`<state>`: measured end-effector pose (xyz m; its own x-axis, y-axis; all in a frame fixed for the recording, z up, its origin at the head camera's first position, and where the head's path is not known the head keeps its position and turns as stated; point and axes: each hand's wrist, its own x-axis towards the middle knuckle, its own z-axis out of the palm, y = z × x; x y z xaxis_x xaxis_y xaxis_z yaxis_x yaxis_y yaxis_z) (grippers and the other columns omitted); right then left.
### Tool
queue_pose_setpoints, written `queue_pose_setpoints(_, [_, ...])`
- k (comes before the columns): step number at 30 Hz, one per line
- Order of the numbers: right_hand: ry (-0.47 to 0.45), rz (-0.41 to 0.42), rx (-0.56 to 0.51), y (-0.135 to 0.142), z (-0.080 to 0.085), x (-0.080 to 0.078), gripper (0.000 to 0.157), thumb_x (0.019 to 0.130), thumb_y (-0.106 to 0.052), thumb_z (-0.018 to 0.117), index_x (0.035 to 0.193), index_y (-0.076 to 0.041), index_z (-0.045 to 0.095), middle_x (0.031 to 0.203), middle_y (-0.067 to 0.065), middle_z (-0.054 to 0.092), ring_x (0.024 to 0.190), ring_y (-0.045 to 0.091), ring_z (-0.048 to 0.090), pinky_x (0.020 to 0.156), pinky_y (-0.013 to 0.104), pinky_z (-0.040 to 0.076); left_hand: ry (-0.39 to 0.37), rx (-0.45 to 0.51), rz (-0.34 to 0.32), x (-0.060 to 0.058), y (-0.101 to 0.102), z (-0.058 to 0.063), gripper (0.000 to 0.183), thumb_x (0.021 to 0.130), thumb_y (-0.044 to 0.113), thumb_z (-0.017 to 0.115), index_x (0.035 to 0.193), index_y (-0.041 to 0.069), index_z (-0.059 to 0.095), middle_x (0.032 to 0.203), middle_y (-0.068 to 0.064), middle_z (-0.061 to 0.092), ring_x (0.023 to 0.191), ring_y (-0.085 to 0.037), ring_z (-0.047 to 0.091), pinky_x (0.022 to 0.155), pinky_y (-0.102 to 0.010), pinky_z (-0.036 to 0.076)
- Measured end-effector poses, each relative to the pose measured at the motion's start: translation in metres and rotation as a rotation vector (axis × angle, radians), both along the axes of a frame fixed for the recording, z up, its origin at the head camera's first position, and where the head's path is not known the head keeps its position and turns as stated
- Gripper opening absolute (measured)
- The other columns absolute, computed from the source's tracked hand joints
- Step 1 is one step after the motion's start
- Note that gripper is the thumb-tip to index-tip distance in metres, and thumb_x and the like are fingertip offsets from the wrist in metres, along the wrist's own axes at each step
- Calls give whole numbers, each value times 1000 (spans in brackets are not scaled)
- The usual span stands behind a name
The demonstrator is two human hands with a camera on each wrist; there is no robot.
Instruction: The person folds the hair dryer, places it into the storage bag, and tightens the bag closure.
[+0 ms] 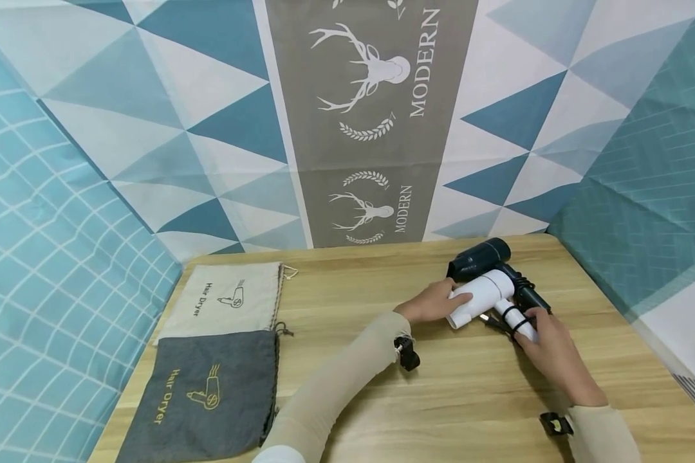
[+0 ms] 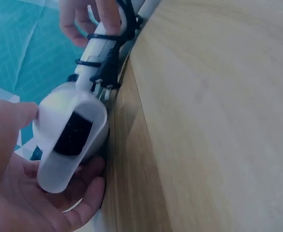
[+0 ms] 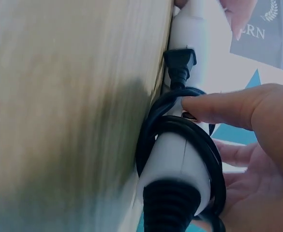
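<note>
A white hair dryer (image 1: 482, 297) lies at the right of the table, its black cord (image 3: 180, 126) wound round the handle and the two-prong plug (image 2: 104, 77) hanging beside it. My left hand (image 1: 435, 301) grips the barrel near the nozzle, thumb on one side and fingers curled under the other in the left wrist view. With the right hand (image 1: 550, 344) I hold the handle, thumb against the wound cord. Right behind, a black hair dryer (image 1: 479, 257) rests on the table, its handle partly hidden by the white one.
At the left of the wooden table (image 1: 347, 270) lie two flat drawstring bags printed "Hair Dryer": a cream bag (image 1: 222, 302) farther back and a dark grey bag (image 1: 199, 399) in front. A patterned cloth wall (image 1: 370, 128) stands along the back edge.
</note>
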<state>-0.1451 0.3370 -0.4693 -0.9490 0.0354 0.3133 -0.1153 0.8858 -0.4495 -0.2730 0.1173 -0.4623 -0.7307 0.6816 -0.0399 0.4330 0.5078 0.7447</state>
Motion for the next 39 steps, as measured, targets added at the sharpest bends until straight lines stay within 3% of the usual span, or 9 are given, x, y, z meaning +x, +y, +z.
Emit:
queue_pose_setpoints(4, [10, 12, -12, 4, 0, 2, 37, 73, -4, 68, 104, 6, 51, 88, 21, 57, 75, 28, 54, 59, 38, 41, -60, 83, 1, 1, -3, 1, 42, 88, 56, 38, 92, 15, 45, 77, 0, 49, 60, -11, 44, 55, -23, 39])
queue_pose_setpoints(10, [39, 34, -34, -1, 1, 5, 36, 72, -5, 72, 104, -1, 56, 89, 14, 61, 78, 25, 56, 62, 35, 42, -163, 105, 23, -1, -6, -1, 50, 85, 62, 39, 101, 15, 49, 91, 0, 53, 70, -10, 49, 62, -24, 43])
queue_pose_setpoints(13, [59, 58, -38, -10, 5, 6, 37, 70, -6, 74, 104, -3, 57, 89, 11, 62, 79, 23, 56, 62, 33, 42, -281, 106, 39, 1, -6, -1, 59, 79, 67, 44, 92, 12, 58, 83, -2, 61, 64, -13, 56, 56, -27, 46])
queue_pose_setpoints(16, [95, 87, -28, -18, 11, 8, 38, 68, -6, 75, 102, -5, 58, 88, 8, 62, 77, 20, 56, 61, 29, 42, -424, 173, 13, 4, -6, 2, 58, 76, 66, 50, 80, 9, 60, 67, -10, 61, 51, -21, 58, 48, -32, 48])
queue_pose_setpoints(21, [134, 136, -20, -26, 20, 10, 36, 69, -7, 75, 101, -6, 59, 87, 5, 61, 77, 17, 55, 62, 26, 42, -519, 300, 21, 11, -8, 9, 45, 77, 56, 58, 92, 14, 55, 71, -8, 62, 52, -22, 60, 48, -36, 50])
queue_pose_setpoints(29, [-78, 115, -153, -16, 27, 11, 44, 90, -35, 52, 125, -10, 44, 104, 9, 61, 92, 24, 57, 69, 33, 49, -590, 374, 9, 12, -28, 14, 48, 78, 54, 59, 106, 16, 49, 81, -11, 63, 58, -28, 63, 52, -43, 51])
queue_pose_setpoints(33, [-199, 174, -211, -13, 23, 11, 45, 95, -36, 40, 129, -7, 43, 116, 16, 55, 97, 26, 54, 69, 28, 47, -607, 385, 8, 15, -37, 16, 50, 77, 55, 60, 107, 16, 48, 83, -11, 62, 59, -28, 63, 52, -44, 51])
queue_pose_setpoints(36, [-318, 253, -427, -18, 18, 10, 45, 96, -35, 37, 129, -4, 41, 113, 22, 54, 90, 27, 59, 66, 29, 49, -582, 394, 23, 18, -39, 18, 50, 77, 53, 61, 107, 16, 46, 84, -11, 62, 59, -27, 63, 52, -43, 51])
queue_pose_setpoints(39, [-421, 269, -638, -27, 15, 11, 49, 95, -36, 40, 131, -2, 35, 109, 27, 51, 81, 31, 63, 61, 37, 52, -516, 368, 62, 24, -41, 21, 48, 77, 52, 61, 105, 16, 46, 85, -9, 61, 59, -24, 62, 51, -39, 51])
